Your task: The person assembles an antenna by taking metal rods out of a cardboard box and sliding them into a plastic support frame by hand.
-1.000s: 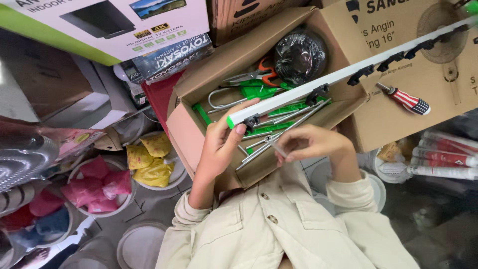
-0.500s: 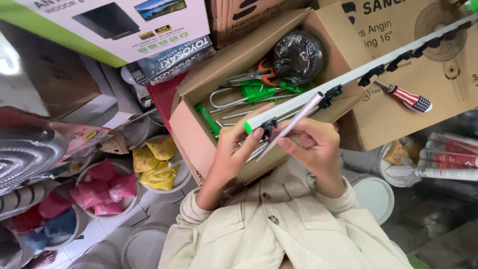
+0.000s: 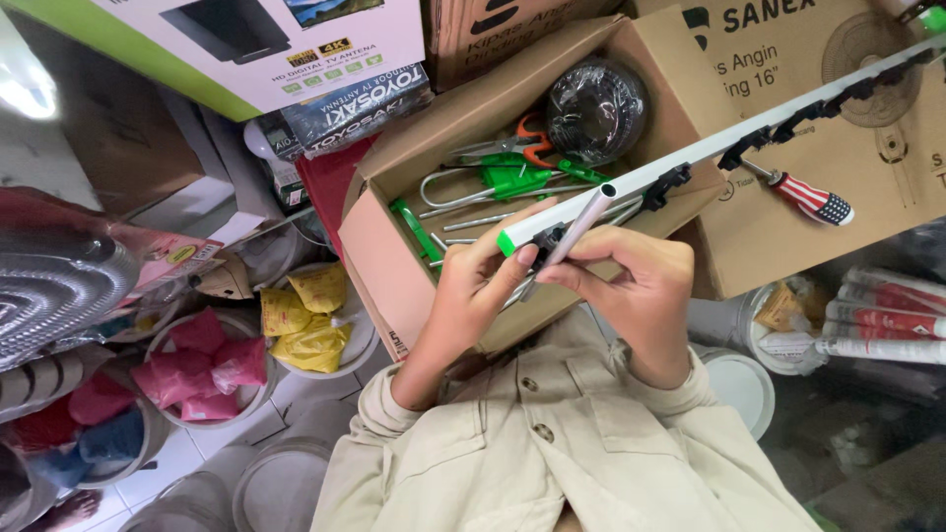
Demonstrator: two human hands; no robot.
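Observation:
My left hand (image 3: 473, 286) grips the green-capped end of a long white bar (image 3: 690, 158) with black clips, which runs up to the far right. My right hand (image 3: 636, 286) pinches a thin silver tube (image 3: 581, 225) and holds it slanted against the bar near that end. Both hands are above the near edge of an open cardboard box (image 3: 394, 246). In the box lie metal rods, green parts (image 3: 512, 179), orange-handled scissors (image 3: 527, 141) and a plastic-wrapped black coil (image 3: 596, 108).
A screwdriver with a striped handle (image 3: 808, 197) hangs from the bar at the right. Large cardboard cartons stand behind. Bowls of pink (image 3: 202, 369) and yellow packets (image 3: 305, 315) sit at the left, tubes (image 3: 887, 315) and a white tub (image 3: 739, 384) at the right.
My right hand has lifted the silver tube out of the box and brought it to the bar's green end. Both hands have drawn closer to my chest.

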